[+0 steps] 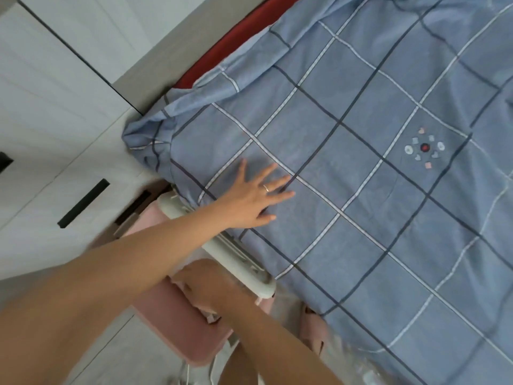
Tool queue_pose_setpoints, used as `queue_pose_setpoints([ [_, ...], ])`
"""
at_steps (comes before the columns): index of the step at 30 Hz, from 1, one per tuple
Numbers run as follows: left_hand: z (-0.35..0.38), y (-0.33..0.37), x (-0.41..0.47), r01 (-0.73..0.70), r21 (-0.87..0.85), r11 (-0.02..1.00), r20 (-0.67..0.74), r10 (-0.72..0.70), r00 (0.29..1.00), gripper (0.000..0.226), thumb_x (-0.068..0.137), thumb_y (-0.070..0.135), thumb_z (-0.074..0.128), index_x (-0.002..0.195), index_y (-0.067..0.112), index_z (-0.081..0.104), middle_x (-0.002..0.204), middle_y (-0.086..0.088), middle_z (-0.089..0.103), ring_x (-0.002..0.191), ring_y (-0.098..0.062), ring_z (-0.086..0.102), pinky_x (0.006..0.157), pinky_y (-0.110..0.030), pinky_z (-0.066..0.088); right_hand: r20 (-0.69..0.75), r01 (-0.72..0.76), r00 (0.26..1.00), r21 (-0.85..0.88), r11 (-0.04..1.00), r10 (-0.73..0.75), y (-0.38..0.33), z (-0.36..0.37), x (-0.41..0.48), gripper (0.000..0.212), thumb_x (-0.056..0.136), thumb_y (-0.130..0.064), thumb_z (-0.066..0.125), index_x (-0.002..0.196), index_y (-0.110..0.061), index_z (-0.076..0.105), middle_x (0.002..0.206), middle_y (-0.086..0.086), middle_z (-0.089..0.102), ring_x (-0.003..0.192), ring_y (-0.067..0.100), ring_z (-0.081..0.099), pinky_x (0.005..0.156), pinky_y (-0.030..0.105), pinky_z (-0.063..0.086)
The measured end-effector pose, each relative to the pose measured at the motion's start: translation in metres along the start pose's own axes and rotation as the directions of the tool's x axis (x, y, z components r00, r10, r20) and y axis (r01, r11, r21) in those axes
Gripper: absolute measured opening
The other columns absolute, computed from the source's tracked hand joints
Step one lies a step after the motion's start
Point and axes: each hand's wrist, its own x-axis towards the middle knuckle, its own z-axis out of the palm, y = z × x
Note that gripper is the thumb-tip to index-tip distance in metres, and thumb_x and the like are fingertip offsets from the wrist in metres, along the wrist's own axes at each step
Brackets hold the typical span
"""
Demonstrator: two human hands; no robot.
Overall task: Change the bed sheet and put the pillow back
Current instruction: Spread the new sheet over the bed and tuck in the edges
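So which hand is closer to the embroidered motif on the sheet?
Left. The left hand lies flat on the sheet, short of the embroidered motif; the right hand is farther, off the sheet by the white rail.

Blue checked cotton bed sheet (361, 190) covers the bed and is bunched at the corner nearest the white panelled wardrobe (55, 107). Left hand (255, 195) lies flat on the sheet near that corner. White plastic guard rail (222, 245) runs along the adjoining bed edge, with a pink padded chair (177, 323) just beside it
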Motion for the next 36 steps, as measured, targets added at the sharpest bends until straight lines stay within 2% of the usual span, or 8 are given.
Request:
queue_pose_setpoints([
  [9,-0.025,0.009,0.047,0.809,-0.447,0.382,0.202,-0.838,0.508,0.08,0.09,0.065,0.027,0.15,0.031,-0.014,0.156,-0.004,-0.026,0.14,-0.042,-0.023,0.099,-0.079,0.002,-0.755,-0.412,0.638,-0.165,0.896,0.154,0.172,-0.058,-0.26,0.044,0.084,-0.018,0.04,0.128,-0.017,0.044,0.13,0.006,0.045,0.12,0.033,0.044,0.106,0.048,0.029],
  [18,0.02,0.224,0.079,-0.046,-0.127,0.991,-0.039,0.042,0.998,0.087,0.069,0.074,0.04,0.146,0.037,0.024,0.157,-0.001,0.021,0.142,-0.041,0.013,0.092,-0.082,0.011,-0.2,-0.191,0.977,-0.664,0.723,0.074,0.311,-0.038,-0.399,0.061,0.094,-0.06,0.026,0.15,-0.039,0.016,0.159,-0.013,0.01,0.144,0.024,0.021,0.105,0.067,0.016],
  [21,0.016,0.248,0.117,0.136,-0.179,0.974,0.026,-0.133,0.991,0.094,0.067,0.08,0.021,0.149,0.04,0.002,0.16,0.002,-0.006,0.143,-0.042,-0.004,0.091,-0.081,-0.005,-0.586,-0.877,0.35,0.069,0.475,0.731,0.363,-0.07,-0.436,0.068,0.089,-0.073,0.021,0.147,-0.049,-0.005,0.154,-0.023,-0.02,0.147,0.028,0.01,0.104,0.073,0.01],
  [24,-0.002,0.274,0.154,0.243,-0.188,0.952,0.107,-0.226,0.968,0.098,0.059,0.084,0.006,0.139,0.04,-0.028,0.149,0.002,-0.038,0.138,-0.043,-0.026,0.096,-0.078,-0.007,-0.303,-0.804,-0.077,0.582,0.121,0.95,0.385,-0.088,-0.467,0.069,0.093,-0.066,0.026,0.151,-0.041,-0.001,0.16,-0.012,-0.009,0.147,0.028,-0.004,0.107,0.071,0.001],
  [27,-0.029,0.304,0.184,0.25,-0.215,0.944,0.18,-0.213,0.96,0.102,0.073,0.081,0.037,0.145,0.04,-0.021,0.15,-0.001,-0.038,0.138,-0.041,-0.028,0.101,-0.076,-0.001,-0.666,-0.832,0.083,0.363,0.419,0.741,0.38,-0.068,-0.471,0.067,0.094,-0.047,0.035,0.153,-0.026,0.011,0.159,0.002,0.016,0.146,0.03,0.012,0.112,0.063,0.0],
  [31,-0.048,0.36,0.226,0.198,-0.171,0.965,0.221,-0.158,0.962,0.111,0.07,0.082,0.046,0.143,0.039,-0.026,0.147,0.0,-0.043,0.137,-0.041,-0.031,0.101,-0.077,0.002,-0.471,-0.396,0.873,-0.535,0.746,0.125,0.362,0.011,-0.487,0.067,0.089,-0.054,0.037,0.15,-0.035,0.017,0.156,-0.007,0.024,0.142,0.024,0.023,0.108,0.067,0.007],
  [33,-0.057,0.388,0.256,0.118,-0.144,0.983,0.196,-0.088,0.977,0.112,0.067,0.085,0.044,0.141,0.042,-0.028,0.147,0.003,-0.044,0.136,-0.042,-0.032,0.099,-0.079,0.003,-0.475,-0.432,0.863,-0.521,0.736,0.17,0.406,0.02,-0.526,0.06,0.093,-0.06,0.029,0.149,-0.04,0.02,0.158,-0.01,0.017,0.143,0.025,0.025,0.107,0.069,0.007],
  [36,-0.074,0.427,0.314,0.07,-0.106,0.992,0.173,-0.051,0.984,0.114,0.062,0.088,0.044,0.141,0.044,-0.026,0.149,0.006,-0.04,0.136,-0.043,-0.031,0.096,-0.081,0.001,-0.614,-0.807,0.505,-0.087,0.585,0.606,0.485,-0.001,-0.6,0.068,0.087,-0.075,0.006,0.149,-0.046,0.003,0.159,-0.011,0.011,0.14,0.032,0.032,0.101,0.075,0.015],
])
